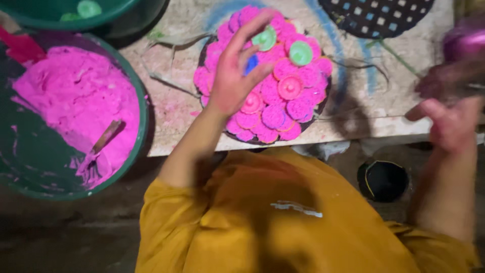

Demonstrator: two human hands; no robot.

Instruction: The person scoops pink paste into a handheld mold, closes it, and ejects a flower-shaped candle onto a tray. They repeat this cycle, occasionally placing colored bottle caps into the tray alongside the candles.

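Note:
My left hand (232, 76) hovers over a round dark tray (323, 108) piled with several pink moulded discs (275, 115). Its index finger points away from me and its thumb curls below. A small blue piece (251, 63) shows between thumb and fingers, and I cannot tell whether it is held. A green disc (264, 39) lies by the fingertip, and another green disc (301, 52) rests on the pile. My right hand (449, 126) is blurred at the right edge, fingers bent, below a blurred purple shape (462, 43); its grip is unclear.
A green basin (139, 131) at left holds bright pink powder (76, 96) and a wooden-handled scoop (103, 141). A second green tub (55, 20) sits at top left. A dark perforated tray (376, 17) lies at the back of the pale slab (172, 111). A black bowl (382, 180) sits below.

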